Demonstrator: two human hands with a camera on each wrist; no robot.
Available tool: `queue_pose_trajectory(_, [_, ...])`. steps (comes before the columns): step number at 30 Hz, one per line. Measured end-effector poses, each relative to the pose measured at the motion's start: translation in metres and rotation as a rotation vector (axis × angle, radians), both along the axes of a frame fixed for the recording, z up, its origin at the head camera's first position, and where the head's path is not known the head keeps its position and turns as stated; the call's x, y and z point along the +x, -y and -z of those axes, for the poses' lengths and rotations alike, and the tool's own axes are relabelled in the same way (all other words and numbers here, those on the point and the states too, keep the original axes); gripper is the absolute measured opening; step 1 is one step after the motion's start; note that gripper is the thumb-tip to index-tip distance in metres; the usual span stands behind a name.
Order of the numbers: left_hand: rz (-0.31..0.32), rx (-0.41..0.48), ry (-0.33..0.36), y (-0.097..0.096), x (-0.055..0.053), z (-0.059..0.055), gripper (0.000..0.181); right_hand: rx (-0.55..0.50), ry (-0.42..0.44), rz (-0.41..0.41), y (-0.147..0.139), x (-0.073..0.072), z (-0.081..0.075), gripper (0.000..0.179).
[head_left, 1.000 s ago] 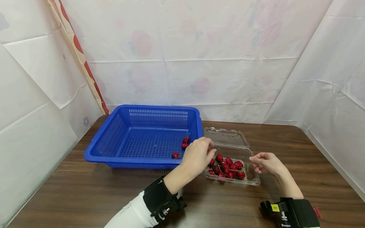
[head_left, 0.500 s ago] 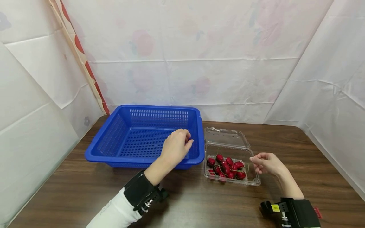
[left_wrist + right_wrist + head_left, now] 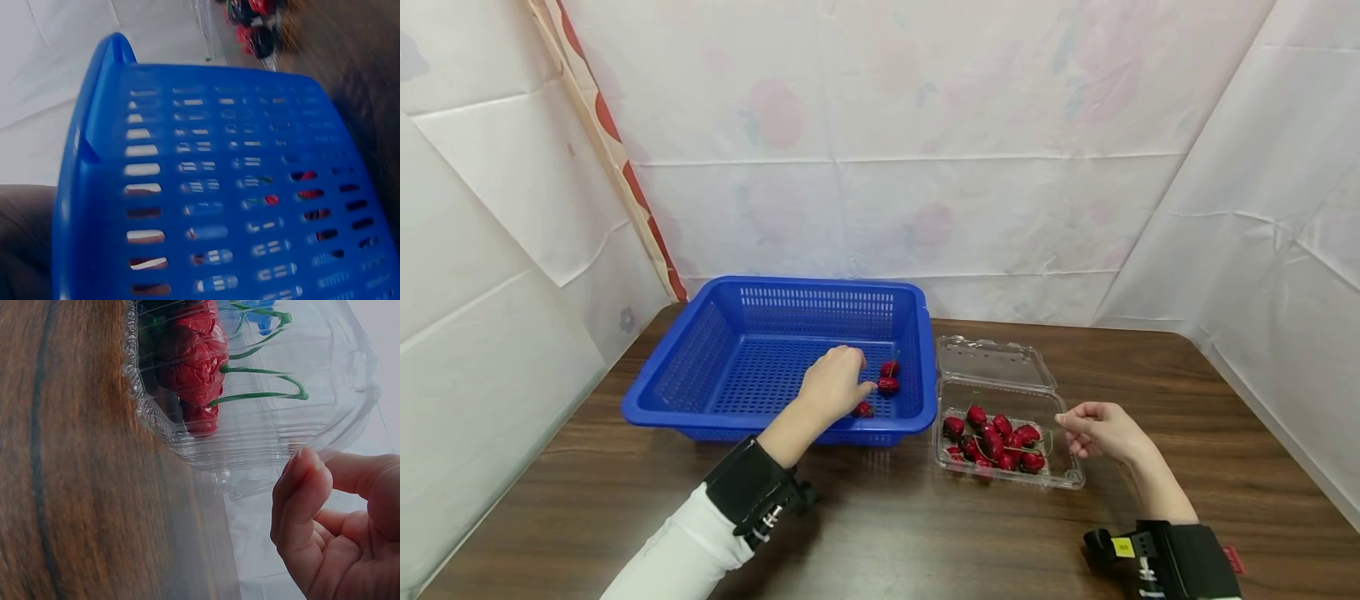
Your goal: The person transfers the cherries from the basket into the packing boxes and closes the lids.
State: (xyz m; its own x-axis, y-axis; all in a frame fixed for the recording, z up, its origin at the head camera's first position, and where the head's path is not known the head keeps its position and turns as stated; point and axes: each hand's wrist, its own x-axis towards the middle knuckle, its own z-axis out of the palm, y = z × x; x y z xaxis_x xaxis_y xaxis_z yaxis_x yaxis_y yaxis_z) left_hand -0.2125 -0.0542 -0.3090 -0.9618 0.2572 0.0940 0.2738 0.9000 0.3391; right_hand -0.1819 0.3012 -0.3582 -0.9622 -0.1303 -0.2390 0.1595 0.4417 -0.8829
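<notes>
My left hand is inside the blue basket, back upward; its fingertips are mostly hidden, so whether it holds anything does not show. Just right of it lie red cherries: one near the thumb and a pair, one of them this cherry, by the right wall. The left wrist view shows only the basket's slotted wall, no hand. My right hand pinches the right rim of a clear plastic clamshell box. Several stemmed cherries lie inside; in the right wrist view, thumb and index finger meet at its edge.
The box stands close against the basket's right side, its hinged lid folded back. Both are on a brown wooden table. White patterned sheets enclose the back and both sides.
My left hand has moved left from beside the box over the basket's right wall and down into the basket, uncovering the cherries there. The right hand keeps its place on the box.
</notes>
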Motion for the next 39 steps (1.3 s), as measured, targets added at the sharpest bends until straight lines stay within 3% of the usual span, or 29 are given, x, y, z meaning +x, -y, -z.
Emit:
queue_pose_trajectory(10, [0.036,-0.091,0.177,0.006,-0.01,0.006,0.029,0.004,-0.005,-0.004,0.0,-0.001,-0.001,0.03])
queue_pose_trajectory(17, [0.128,-0.135,0.279,0.007,-0.016,0.012,0.032,0.01,-0.005,-0.014,0.0,-0.001,-0.001,0.03])
queue_pose_trajectory(22, [0.161,-0.145,0.349,0.008,-0.019,0.015,0.035,0.01,-0.01,-0.019,0.0,-0.001,-0.002,0.027])
queue_pose_trajectory(30, [0.239,-0.111,0.312,0.009,-0.022,0.018,0.023,0.006,-0.008,-0.01,0.0,0.0,-0.001,0.026])
queue_pose_trajectory(39, [0.245,-0.093,0.265,0.009,-0.022,0.021,0.006,-0.012,-0.003,-0.01,0.0,0.0,-0.001,0.024])
